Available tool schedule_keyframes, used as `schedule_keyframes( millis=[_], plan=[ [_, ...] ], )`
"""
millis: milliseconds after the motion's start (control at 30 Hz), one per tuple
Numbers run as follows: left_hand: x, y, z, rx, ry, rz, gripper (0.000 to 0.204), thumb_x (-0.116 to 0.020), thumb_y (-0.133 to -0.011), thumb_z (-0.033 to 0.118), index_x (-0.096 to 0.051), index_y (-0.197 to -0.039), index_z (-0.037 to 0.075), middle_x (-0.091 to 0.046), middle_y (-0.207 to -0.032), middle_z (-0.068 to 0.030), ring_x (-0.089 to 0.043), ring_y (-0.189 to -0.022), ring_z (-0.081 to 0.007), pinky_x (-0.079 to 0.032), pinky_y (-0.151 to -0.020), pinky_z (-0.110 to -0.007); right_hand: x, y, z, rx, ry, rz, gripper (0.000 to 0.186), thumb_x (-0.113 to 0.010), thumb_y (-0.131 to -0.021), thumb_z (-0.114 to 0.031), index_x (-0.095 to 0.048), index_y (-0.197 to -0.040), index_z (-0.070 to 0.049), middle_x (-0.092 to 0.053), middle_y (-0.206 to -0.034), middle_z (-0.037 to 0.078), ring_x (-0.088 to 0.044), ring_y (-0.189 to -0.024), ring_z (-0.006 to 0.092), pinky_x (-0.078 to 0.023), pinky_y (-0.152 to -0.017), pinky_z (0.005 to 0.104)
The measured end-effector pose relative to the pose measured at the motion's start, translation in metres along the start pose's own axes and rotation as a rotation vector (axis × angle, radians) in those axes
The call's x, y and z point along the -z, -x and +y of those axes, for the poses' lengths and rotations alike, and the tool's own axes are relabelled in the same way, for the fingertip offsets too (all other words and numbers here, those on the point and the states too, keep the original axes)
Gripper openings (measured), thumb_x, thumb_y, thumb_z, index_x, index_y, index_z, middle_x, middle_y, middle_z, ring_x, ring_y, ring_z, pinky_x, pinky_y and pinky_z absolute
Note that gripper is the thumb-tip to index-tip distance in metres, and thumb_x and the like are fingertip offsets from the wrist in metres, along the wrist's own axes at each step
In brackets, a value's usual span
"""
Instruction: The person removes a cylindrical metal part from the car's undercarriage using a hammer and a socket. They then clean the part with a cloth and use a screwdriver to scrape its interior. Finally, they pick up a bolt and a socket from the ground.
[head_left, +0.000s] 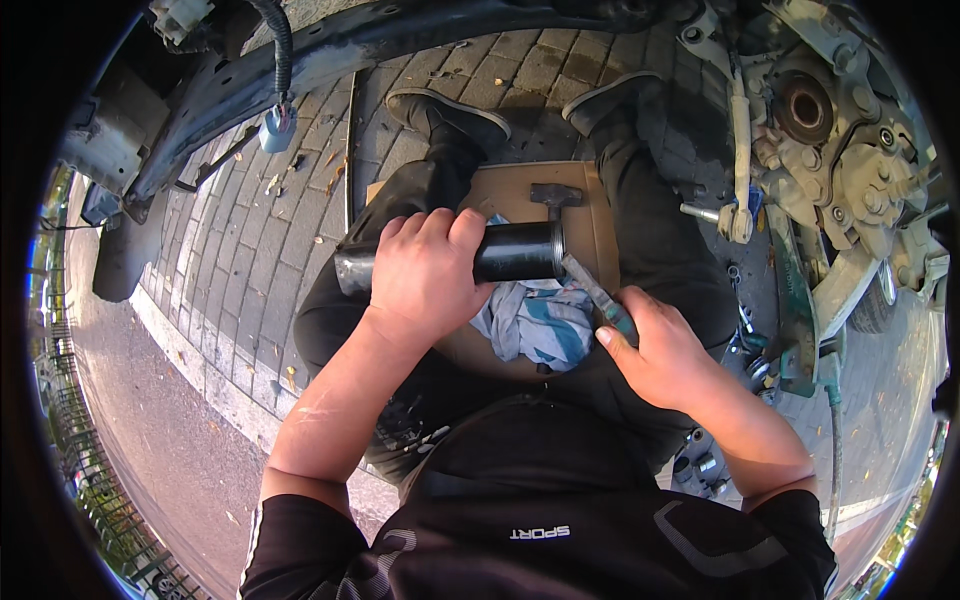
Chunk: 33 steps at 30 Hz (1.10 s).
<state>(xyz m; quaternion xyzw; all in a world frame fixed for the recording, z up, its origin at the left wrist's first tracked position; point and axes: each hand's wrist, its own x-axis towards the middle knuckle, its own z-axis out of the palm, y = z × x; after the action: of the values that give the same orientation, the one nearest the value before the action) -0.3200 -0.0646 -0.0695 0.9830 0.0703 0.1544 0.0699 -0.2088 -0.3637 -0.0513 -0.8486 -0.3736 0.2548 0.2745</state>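
Blk cylinder [518, 252] held crosswise over cardboard sheet [505, 184], L end past its L edge, R end toward its R edge.
Prob. metal: rigid, fairly heavy, glossy skin maybe slick if oily; best hold = full wrap approx mid-barrel, clear of R rim. L hand [425, 265] has fingers wrapped round barrel. R hand [655, 345] grasps teal handle of flat-bladed scraper [595, 290], tip at R rim; can't confirm contact. Blade looks stiff, so handle only. Blue-gray rag [538, 325], soft/light, bunched toward sheet's near edge. Hammer [558, 195] nr far edge, handle partly hidden by cylinder.
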Motion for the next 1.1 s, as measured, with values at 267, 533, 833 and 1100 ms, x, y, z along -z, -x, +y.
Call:
schedule_keyframes(
  millis=[267, 533, 833, 1100],
  plan=[
    [0.003, -0.001, 0.003, 0.069, -0.073, -0.096, 0.064, -0.098, -0.069, 0.026, -0.069, -0.124, 0.011, -0.076, -0.104, -0.0109, -0.077, -0.1, -0.0364, -0.059, -0.094, -0.052, -0.008, -0.012, 0.008, 0.007, 0.127, 0.054, 0.043, -0.077, -0.108, -0.025, -0.058, -0.132, 0.005, -0.075, -0.112, 0.033, -0.073, -0.107, 0.057, -0.058, -0.092, 0.0628],
    [0.003, -0.002, -0.002, 0.115, -0.024, -0.081, 0.07, -0.098, -0.068, 0.026, -0.068, -0.129, 0.009, -0.078, -0.109, -0.0136, -0.078, -0.104, -0.04, -0.058, -0.097, -0.053, -0.007, -0.015, 0.003, 0.016, -0.045, 0.034, 0.044, -0.077, -0.108, -0.025, -0.061, -0.135, 0.006, -0.074, -0.116, 0.029, -0.072, -0.113, 0.0529, -0.057, -0.097, 0.0571],
    [0.005, -0.001, -0.003, 0.112, -0.011, -0.101, 0.068, -0.097, -0.07, 0.026, -0.068, -0.129, 0.008, -0.078, -0.108, -0.0142, -0.078, -0.103, -0.0406, -0.058, -0.097, -0.052, -0.008, -0.014, 0.01, 0.107, 0.052, 0.043, 0.052, -0.075, -0.109, -0.027, -0.057, -0.144, 0.007, -0.07, -0.134, 0.032, -0.069, -0.124, 0.0548, -0.057, -0.106, 0.0588],
    [0.006, -0.003, -0.002, 0.109, 0.015, -0.106, 0.067, -0.096, -0.07, 0.027, -0.068, -0.128, 0.008, -0.077, -0.106, -0.0148, -0.077, -0.101, -0.0413, -0.058, -0.096, -0.053, -0.006, -0.015, 0.009, 0.132, 0.055, 0.069, 0.049, -0.076, -0.109, -0.025, -0.057, -0.141, 0.007, -0.069, -0.132, 0.032, -0.069, -0.122, 0.0548, -0.058, -0.103, 0.0592]
  ],
)
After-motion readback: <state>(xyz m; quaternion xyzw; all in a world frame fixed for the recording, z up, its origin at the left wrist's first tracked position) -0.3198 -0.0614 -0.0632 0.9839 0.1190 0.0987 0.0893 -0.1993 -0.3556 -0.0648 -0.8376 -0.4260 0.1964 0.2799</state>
